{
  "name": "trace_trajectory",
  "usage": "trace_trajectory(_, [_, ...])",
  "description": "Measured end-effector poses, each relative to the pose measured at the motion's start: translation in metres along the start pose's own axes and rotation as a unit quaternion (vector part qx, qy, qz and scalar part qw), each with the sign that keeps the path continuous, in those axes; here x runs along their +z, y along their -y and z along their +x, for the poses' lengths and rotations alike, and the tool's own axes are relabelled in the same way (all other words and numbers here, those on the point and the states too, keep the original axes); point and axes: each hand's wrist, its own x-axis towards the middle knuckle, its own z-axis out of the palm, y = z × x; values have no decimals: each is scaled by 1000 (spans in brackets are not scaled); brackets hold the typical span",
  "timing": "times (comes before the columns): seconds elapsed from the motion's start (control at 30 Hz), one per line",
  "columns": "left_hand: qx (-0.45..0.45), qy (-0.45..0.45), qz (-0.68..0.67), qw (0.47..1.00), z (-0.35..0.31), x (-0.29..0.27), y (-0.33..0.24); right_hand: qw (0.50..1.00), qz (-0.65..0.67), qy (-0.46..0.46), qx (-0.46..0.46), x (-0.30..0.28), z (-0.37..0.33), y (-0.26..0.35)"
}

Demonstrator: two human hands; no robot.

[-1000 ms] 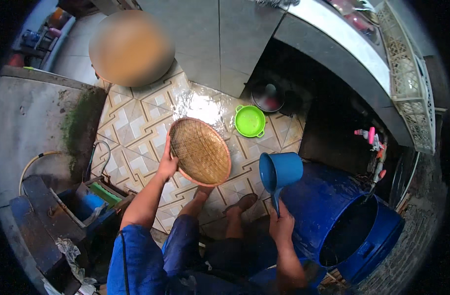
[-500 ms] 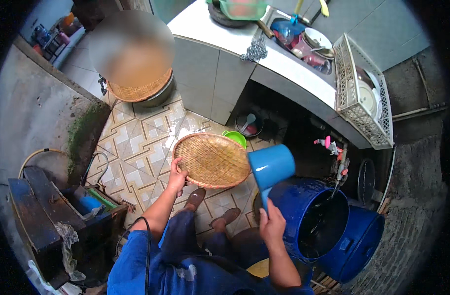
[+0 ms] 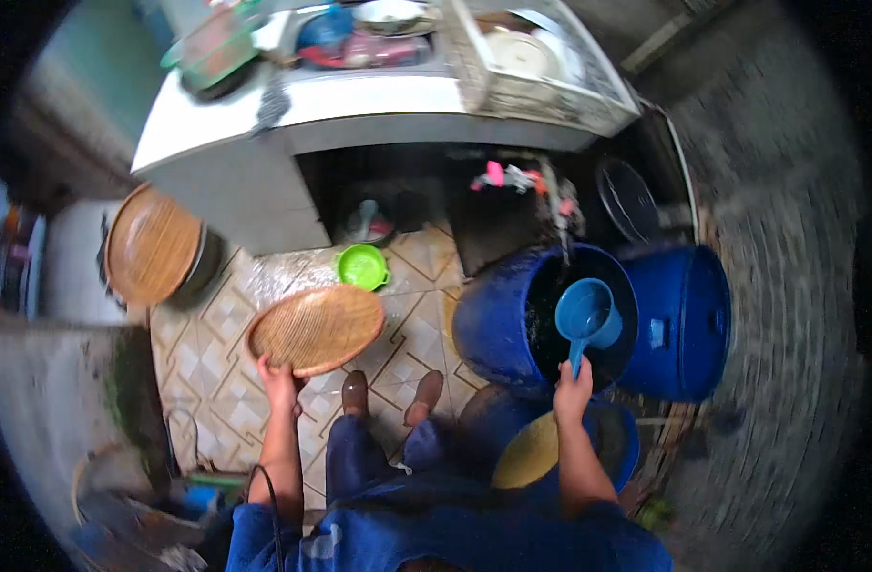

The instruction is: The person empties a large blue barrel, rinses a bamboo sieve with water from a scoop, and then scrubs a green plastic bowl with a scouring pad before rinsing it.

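Observation:
My left hand (image 3: 281, 383) grips the near rim of a round woven bamboo tray (image 3: 317, 329), held tilted above the tiled floor. In my right hand (image 3: 574, 389) is the handle of a blue plastic water dipper (image 3: 585, 310). The dipper's cup hangs over the mouth of a blue barrel (image 3: 498, 319); I cannot tell whether it touches the dark water inside. Above the barrel is a tap with pink and red parts (image 3: 512, 177).
A bright green basin (image 3: 362, 267) lies on the floor ahead. Another woven tray (image 3: 153, 245) covers a pot at the left. The white counter (image 3: 379, 97) holds dishes and a dish rack (image 3: 550, 91). A second blue barrel (image 3: 688, 324) stands at the right, a yellowish container (image 3: 526, 453) near me.
The dipper has moved from beside the tray to over the barrel's mouth. My view has swung right. The person-like blurred patch over the left tray is gone.

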Motion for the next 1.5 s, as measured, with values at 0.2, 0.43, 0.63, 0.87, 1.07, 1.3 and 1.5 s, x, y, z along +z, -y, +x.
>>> trace_trajectory(0.2, [-4, 79, 120, 990, 0, 10, 35, 942, -305, 94, 101, -5, 86, -129])
trace_trajectory(0.43, [21, 129, 247, 960, -16, 10, 61, 842, -430, 306, 112, 71, 135, -170])
trace_trajectory(0.63, [185, 119, 705, 674, -29, 58, 26, 904, -307, 267, 127, 106, 148, -228])
trace_trajectory(0.87, [373, 89, 740, 552, -33, 89, 38, 918, 151, 216, 296, -10, 116, -106])
trace_trajectory(1.07, [309, 161, 649, 676, 3, 85, 50, 944, 182, 172, 216, -83, 43, 7])
trace_trajectory(1.3, [345, 128, 617, 695, 15, 104, 41, 939, 75, 324, 88, -61, 1, 91])
trace_trajectory(1.5, [333, 128, 648, 673, 43, 128, 31, 885, -84, 433, -149, 66, -33, 142])
